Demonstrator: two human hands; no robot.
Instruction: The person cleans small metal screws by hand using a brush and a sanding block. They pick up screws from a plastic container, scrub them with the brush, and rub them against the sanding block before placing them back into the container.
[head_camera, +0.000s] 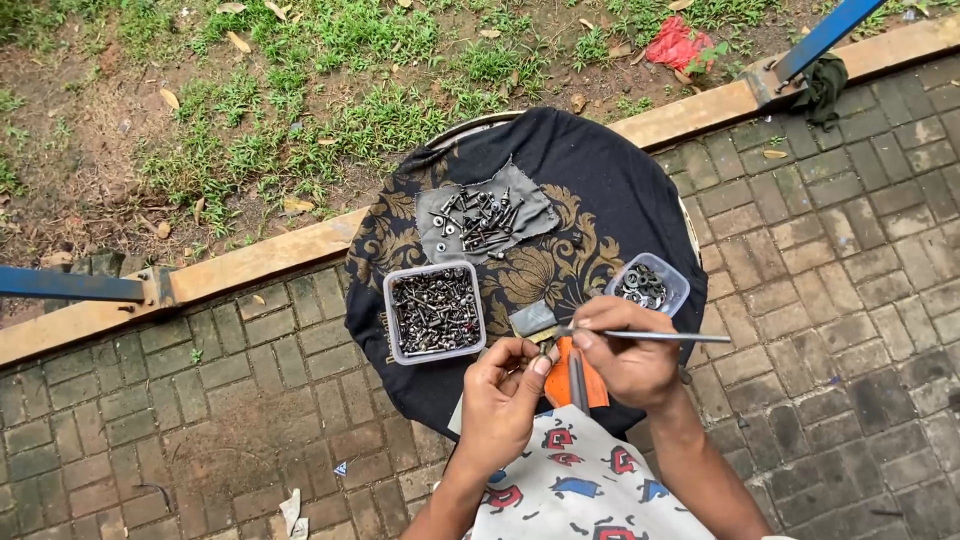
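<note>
Sorting fasteners over a cloth-covered round stand.

I am watching the right hand (630, 365) gripping a thin metal rod (660, 337) pointing right, while the left hand (505, 395) is pinching a small part, too tiny to identify. Both are hovering near of the clear tub of screws (435, 312); a smaller tub of washers (648, 286) is sitting to the right.

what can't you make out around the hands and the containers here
- Head view: the small piece pinched in the left hand, covered by fingertips.
- Where the thin metal tool in the right hand meets that piece: too small to tell.
- Contents of the square tub and the round tub: too small to tell apart.
- Orange object: mostly behind the right hand.
</note>
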